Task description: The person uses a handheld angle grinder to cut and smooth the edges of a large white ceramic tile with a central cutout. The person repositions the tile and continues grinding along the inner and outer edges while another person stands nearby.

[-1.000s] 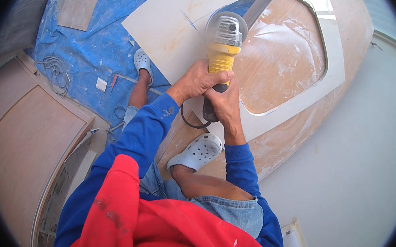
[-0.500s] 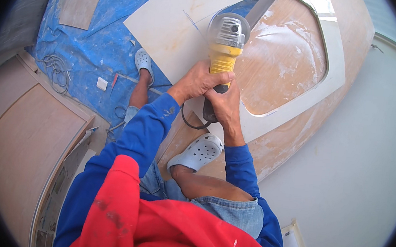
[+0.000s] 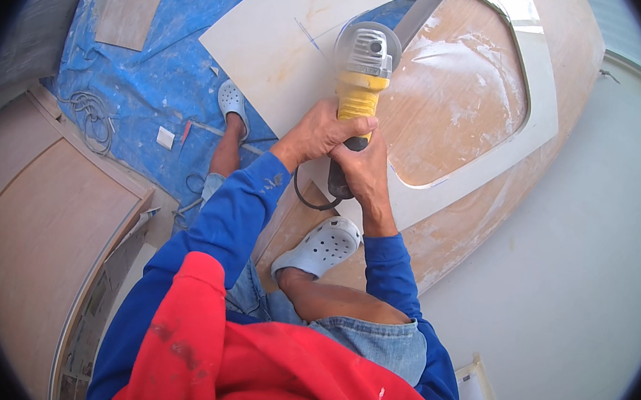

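Note:
Both my hands grip a yellow and black angle grinder [image 3: 360, 97] with a silver head, its round disc looking blurred. My left hand [image 3: 319, 133] wraps the body from the left, fingers partly hidden. Just below and to the right, my right hand [image 3: 369, 170] closes round the black rear handle, where a dark cord loops out. The disc lies over the inner edge of a white panel [image 3: 274, 32] with a large rounded cut-out. Whether disc and panel touch, I cannot tell. Through the cut-out shows a wooden board [image 3: 456, 90] streaked with white dust.
A blue tarp [image 3: 167, 34] covers the floor at left, with a coiled cable [image 3: 91, 120], a small white square [image 3: 165, 138] and a plywood piece [image 3: 136, 1]. A curved wooden panel [image 3: 53, 207] stands at left. My clog [image 3: 320, 247] rests close below the grinder.
The grinder head has shifted very slightly left and down along the cut-out's edge. Both hands keep their hold; the panel stays in place.

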A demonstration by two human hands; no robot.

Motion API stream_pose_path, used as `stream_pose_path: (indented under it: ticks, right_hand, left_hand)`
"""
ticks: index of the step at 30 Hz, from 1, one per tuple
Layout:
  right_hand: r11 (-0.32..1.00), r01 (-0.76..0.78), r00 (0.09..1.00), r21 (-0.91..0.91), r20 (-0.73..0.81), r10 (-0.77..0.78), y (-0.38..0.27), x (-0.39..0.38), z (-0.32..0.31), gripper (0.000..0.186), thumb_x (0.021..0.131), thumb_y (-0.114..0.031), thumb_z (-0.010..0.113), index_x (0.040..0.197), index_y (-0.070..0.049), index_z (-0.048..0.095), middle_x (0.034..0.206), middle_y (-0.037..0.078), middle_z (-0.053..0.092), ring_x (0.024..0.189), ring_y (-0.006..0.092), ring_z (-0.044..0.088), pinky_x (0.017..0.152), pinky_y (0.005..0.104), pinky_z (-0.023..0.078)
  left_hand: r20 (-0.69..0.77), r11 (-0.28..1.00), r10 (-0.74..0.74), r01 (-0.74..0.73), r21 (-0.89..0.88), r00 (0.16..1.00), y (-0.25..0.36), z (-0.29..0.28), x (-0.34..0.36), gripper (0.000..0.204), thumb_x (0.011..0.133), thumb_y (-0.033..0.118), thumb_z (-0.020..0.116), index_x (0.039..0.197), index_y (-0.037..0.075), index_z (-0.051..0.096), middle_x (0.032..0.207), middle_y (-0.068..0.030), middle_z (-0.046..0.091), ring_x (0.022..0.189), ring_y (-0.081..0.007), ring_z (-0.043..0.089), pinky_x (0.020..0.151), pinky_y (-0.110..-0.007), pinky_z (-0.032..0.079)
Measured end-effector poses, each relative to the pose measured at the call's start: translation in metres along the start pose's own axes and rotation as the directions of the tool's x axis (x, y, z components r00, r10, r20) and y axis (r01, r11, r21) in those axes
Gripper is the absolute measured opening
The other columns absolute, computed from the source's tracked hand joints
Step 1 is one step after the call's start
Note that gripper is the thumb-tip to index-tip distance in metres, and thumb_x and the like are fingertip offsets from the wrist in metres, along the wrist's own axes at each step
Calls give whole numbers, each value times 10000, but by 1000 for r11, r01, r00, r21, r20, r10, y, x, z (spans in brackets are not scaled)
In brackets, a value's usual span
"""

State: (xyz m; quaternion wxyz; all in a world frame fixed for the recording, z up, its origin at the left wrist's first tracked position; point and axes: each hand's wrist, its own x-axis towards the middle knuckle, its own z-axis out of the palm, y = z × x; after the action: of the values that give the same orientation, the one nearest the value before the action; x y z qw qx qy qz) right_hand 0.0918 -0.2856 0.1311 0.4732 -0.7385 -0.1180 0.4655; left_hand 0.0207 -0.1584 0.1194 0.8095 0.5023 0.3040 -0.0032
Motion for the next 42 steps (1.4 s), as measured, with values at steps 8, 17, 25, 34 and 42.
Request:
stream_pose_path:
  ticks: [8, 17, 25, 34, 42]
  right_hand:
    - [1000, -1, 1000, -7, -16, 1, -1, 0, 1, 604, 782, -182, 862, 1279, 22, 586, 1211, 174, 671, 1103, 252, 685, 934, 379, 567]
    - [999, 11, 1000, 40, -24, -11, 1, -2, 3, 612, 790, -197, 878, 1281, 17, 580, 1216, 168, 664, 1110, 240, 675, 930, 376, 565]
    - [1000, 15, 1000, 8, -8, -15, 3, 0, 0, 612, 786, -201, 886, 1272, 15, 583, 1223, 164, 664, 1117, 239, 673, 935, 372, 560]
    - [999, 17, 1000, 45, 3, -17, 0, 0, 0, 619, 787, -214, 887, 1275, 19, 584, 1211, 170, 668, 1115, 241, 673, 929, 378, 558]
    - [998, 16, 1000, -59, -25, -17, -2, -1, 1, 656, 785, -262, 899, 1284, 21, 582, 1208, 189, 688, 1099, 262, 692, 926, 387, 558]
  left_hand:
    - [5, 1000, -1, 1, -5, 1000, 1, -1, 0, 464, 932, 442, 761, 1098, 13, 706, 992, -65, 712, 912, -146, 662, 829, -328, 537]
    - [5, 999, 23, -23, -43, 1000, 0, 1, -1, 451, 935, 416, 765, 1111, 5, 703, 986, -58, 702, 902, -142, 650, 827, -328, 535]
    - [-15, 1000, 26, -26, -12, 1000, -2, 1, -1, 466, 940, 422, 765, 1125, 0, 697, 1001, -68, 709, 919, -148, 660, 837, -329, 541]
    - [-18, 999, 3, -4, -38, 1000, -2, 2, 1, 470, 937, 432, 764, 1113, 0, 702, 1002, -67, 711, 918, -148, 661, 837, -329, 541]
    - [5, 1000, 30, -30, -5, 1000, -1, -2, -1, 489, 936, 464, 761, 1100, 6, 710, 997, -60, 711, 921, -141, 659, 837, -326, 541]
